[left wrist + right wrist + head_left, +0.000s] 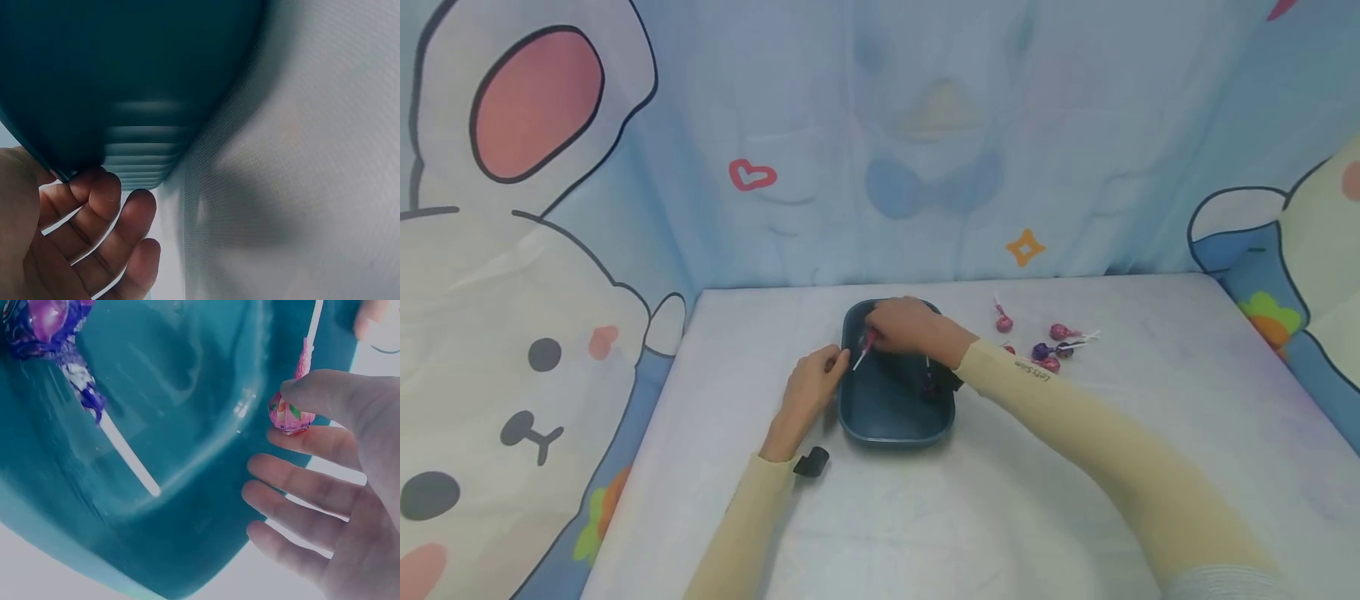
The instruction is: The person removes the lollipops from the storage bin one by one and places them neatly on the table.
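Observation:
A dark teal plastic tray (pixel 891 421) with rounded corners stands on the table. At its left rim is my left hand (pixel 808 385); in the left wrist view its thumb and index finger pinch the rim, the other fingers loosely bent below. My right hand (pixel 906 325) is over the tray's far part. Between its thumb and index finger it pinches the wrapped head of a pink lollipop (pixel 292 417), whose white stick points toward the left hand. Inside the tray lies a purple-wrapped lollipop (pixel 47 325), its stick against the wall.
Right of the tray, several lollipops lie on the white cloth: a pink one (pixel 1004 323) at the back, another pink one (pixel 1060 332) farther right, and purple ones (pixel 1041 351) near the right sleeve. A patterned blue curtain (pixel 820 242) rises behind the table.

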The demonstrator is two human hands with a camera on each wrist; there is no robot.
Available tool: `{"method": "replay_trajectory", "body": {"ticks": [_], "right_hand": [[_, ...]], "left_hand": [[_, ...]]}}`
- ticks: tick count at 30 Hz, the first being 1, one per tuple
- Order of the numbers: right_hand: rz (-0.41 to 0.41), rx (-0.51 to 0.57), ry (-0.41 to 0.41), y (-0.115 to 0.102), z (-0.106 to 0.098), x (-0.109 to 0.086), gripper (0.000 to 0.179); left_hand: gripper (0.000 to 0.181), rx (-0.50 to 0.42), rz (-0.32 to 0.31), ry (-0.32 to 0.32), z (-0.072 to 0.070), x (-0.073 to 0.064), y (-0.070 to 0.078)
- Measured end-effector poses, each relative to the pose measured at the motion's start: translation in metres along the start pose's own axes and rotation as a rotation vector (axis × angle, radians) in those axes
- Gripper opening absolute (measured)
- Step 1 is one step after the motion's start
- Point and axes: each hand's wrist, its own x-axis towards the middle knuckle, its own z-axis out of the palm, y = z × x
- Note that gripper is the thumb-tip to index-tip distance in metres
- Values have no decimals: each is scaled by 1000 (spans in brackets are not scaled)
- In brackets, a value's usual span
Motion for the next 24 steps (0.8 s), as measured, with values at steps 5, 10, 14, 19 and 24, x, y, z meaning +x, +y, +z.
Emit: {"method": "replay_trajectory", "body": {"ticks": [5,10,14,19,24], "right_hand": [[-2,-5,-13,0,-8,-4,17],[-17,6,14,1,-10,-11,19],[-22,32,56,7,-9,-17,19],[6,78,55,15,-8,-26,24],[22,114,65,25,-11,-34,26]], "left_hand": [[32,-3,10,4,0,0,-2],[31,-4,20,10,1,0,-2],[31,-2,10,6,1,-1,-2],[31,0,1,7,1,-1,-2],[32,5,-2,8,0,-1,-1]]}}
